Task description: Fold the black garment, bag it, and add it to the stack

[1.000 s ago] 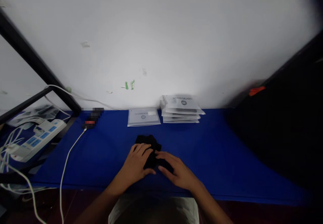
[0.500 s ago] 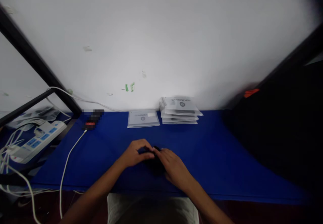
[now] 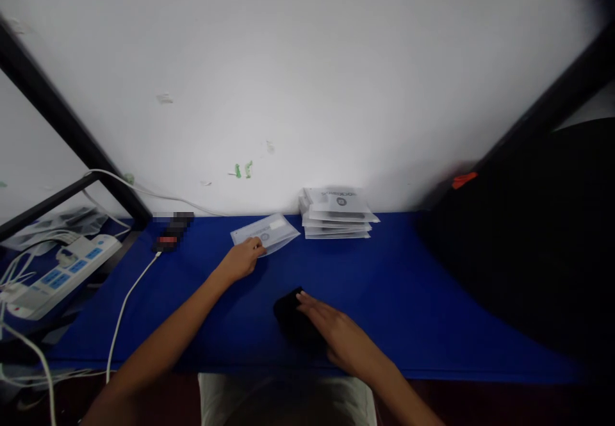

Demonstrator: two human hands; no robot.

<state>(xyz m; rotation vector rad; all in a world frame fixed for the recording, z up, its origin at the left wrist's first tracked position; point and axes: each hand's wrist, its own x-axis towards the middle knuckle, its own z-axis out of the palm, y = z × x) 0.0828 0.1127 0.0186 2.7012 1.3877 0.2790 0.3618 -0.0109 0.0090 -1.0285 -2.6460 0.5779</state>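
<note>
My left hand [image 3: 244,259] is closed on the near edge of a frosted plastic pouch [image 3: 278,237] with dark printing and a small white label. The pouch lies turned at an angle on the blue table. My right hand [image 3: 334,330] holds a black, folded, soft-looking item [image 3: 293,317] near the table's front edge. Its fingers rest over the item's right side, and the thumb is mostly hidden. What kind of item it is cannot be made out.
A stack of similar frosted pouches [image 3: 339,214] stands against the white wall. At the left are a blurred-out dark device [image 3: 173,230] on a white cable and a power strip [image 3: 67,275] with tangled cords. A large black mass [image 3: 528,253] with an orange tab covers the right side.
My left hand has left the black item, moved up and left, and taken hold of the single pouch, which is now turned. My right hand stays on the black item.
</note>
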